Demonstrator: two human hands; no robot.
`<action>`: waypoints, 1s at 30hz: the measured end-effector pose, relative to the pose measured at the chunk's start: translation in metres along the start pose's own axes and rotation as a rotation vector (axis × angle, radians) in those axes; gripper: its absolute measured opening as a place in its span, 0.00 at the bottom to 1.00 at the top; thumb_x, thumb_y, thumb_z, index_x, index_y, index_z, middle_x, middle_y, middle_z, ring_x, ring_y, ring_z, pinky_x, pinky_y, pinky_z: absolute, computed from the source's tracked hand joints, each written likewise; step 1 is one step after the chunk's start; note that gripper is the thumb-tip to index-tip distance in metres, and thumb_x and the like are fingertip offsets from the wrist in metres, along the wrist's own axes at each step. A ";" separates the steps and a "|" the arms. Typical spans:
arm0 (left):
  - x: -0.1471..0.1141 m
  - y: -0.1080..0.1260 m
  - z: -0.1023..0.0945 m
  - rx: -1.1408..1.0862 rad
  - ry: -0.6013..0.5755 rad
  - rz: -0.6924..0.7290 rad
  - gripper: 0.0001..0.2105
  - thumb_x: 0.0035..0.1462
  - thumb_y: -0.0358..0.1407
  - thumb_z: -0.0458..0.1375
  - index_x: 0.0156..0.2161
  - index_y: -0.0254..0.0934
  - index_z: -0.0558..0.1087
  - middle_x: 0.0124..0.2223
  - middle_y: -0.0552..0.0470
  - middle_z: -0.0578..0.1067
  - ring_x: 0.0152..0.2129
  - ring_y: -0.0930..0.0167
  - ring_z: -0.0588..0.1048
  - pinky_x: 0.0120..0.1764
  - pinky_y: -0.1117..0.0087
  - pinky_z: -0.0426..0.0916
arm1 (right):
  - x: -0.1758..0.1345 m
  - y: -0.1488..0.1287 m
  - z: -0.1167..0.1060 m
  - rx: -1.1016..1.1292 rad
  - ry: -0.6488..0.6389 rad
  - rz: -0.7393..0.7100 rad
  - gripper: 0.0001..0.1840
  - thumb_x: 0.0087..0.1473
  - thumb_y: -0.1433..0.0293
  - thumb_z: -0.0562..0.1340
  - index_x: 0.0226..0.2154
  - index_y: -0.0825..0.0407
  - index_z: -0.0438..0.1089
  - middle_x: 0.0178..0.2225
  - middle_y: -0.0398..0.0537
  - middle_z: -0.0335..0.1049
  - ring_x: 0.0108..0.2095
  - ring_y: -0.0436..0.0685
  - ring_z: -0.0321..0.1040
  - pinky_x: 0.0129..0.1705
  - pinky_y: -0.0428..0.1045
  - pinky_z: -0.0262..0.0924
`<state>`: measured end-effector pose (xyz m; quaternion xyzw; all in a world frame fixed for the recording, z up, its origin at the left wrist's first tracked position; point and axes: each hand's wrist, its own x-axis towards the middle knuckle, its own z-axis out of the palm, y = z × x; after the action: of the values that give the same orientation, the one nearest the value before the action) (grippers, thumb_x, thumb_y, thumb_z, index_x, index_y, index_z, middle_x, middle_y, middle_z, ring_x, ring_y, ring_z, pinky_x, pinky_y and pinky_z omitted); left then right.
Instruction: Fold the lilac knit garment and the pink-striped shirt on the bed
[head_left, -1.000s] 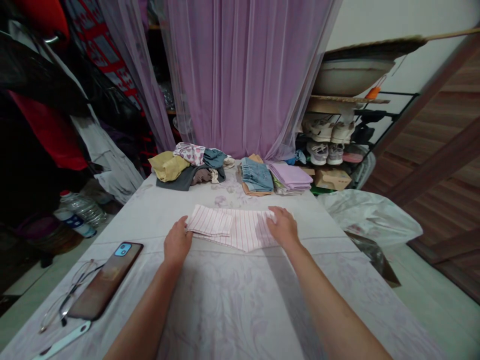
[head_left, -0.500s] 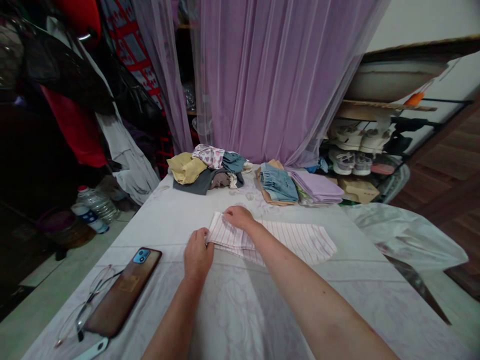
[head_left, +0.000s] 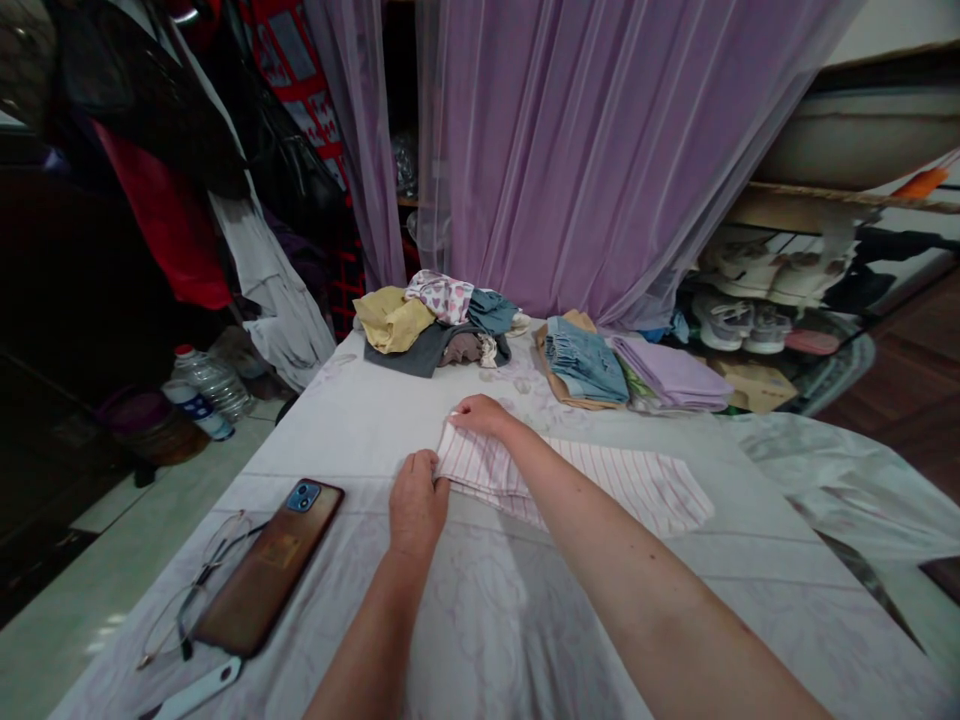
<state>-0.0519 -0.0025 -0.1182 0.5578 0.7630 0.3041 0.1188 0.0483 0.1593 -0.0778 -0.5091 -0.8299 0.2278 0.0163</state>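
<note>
Cloth (head_left: 634, 475), white, pink-striped (one end doubled); left hand (head_left: 418, 505) and right hand (head_left: 486, 416) pinch it, fingers (head_left: 462, 407) closed.

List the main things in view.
Table: one, whitish cover, centre
Striped cloth: one, white-pink, on table
Phone: one, brown, table's left
Glasses: one pair, dark-armed, by phone
Loose clothes: several, mixed, table's far left
Folded stacks: two, blue-topped and lilac-topped, far right
Curtains: several, purple, behind
Bottles: two, clear, blue-white, left side
Hanging items: several, red, white, black, left
Shoes: several, mostly pale, right side
Left hand: one, bare, cloth's near corner
Right hand: one, bare, cloth's far corner
</note>
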 end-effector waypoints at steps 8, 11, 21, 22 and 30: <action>0.000 -0.001 -0.003 0.028 -0.032 0.013 0.11 0.54 0.23 0.51 0.39 0.40 0.68 0.41 0.49 0.72 0.40 0.66 0.72 0.45 0.65 0.65 | -0.010 0.003 0.024 -0.044 0.216 -0.090 0.16 0.63 0.61 0.52 0.45 0.47 0.72 0.46 0.47 0.76 0.45 0.54 0.69 0.42 0.45 0.56; 0.000 -0.003 -0.003 -0.004 -0.012 0.006 0.14 0.54 0.22 0.50 0.42 0.41 0.69 0.42 0.49 0.72 0.41 0.66 0.72 0.46 0.65 0.66 | -0.012 0.000 0.031 -0.119 0.228 -0.089 0.16 0.63 0.60 0.52 0.44 0.46 0.73 0.45 0.49 0.76 0.44 0.56 0.70 0.42 0.47 0.56; 0.002 -0.004 -0.004 -0.016 -0.015 0.013 0.12 0.55 0.24 0.52 0.40 0.40 0.71 0.44 0.49 0.72 0.41 0.67 0.73 0.46 0.67 0.68 | -0.018 0.022 -0.008 -0.071 -0.020 -0.121 0.15 0.60 0.60 0.57 0.38 0.49 0.77 0.40 0.45 0.78 0.39 0.53 0.71 0.35 0.44 0.55; 0.002 -0.003 -0.004 -0.011 -0.018 0.016 0.11 0.55 0.25 0.53 0.41 0.40 0.71 0.44 0.48 0.72 0.41 0.67 0.73 0.46 0.67 0.68 | -0.022 0.030 -0.014 -0.075 -0.050 -0.124 0.14 0.59 0.60 0.59 0.35 0.50 0.77 0.36 0.44 0.78 0.36 0.53 0.70 0.33 0.43 0.55; -0.002 0.002 -0.004 0.149 0.036 0.197 0.14 0.57 0.31 0.58 0.47 0.44 0.75 0.51 0.46 0.70 0.46 0.62 0.70 0.49 0.63 0.67 | -0.058 0.068 -0.014 -0.033 -0.035 -0.078 0.14 0.57 0.62 0.59 0.33 0.54 0.76 0.31 0.46 0.75 0.30 0.53 0.66 0.29 0.44 0.50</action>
<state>-0.0523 -0.0051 -0.1139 0.6319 0.7269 0.2668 0.0328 0.1368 0.1406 -0.0802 -0.4726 -0.8528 0.2222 0.0023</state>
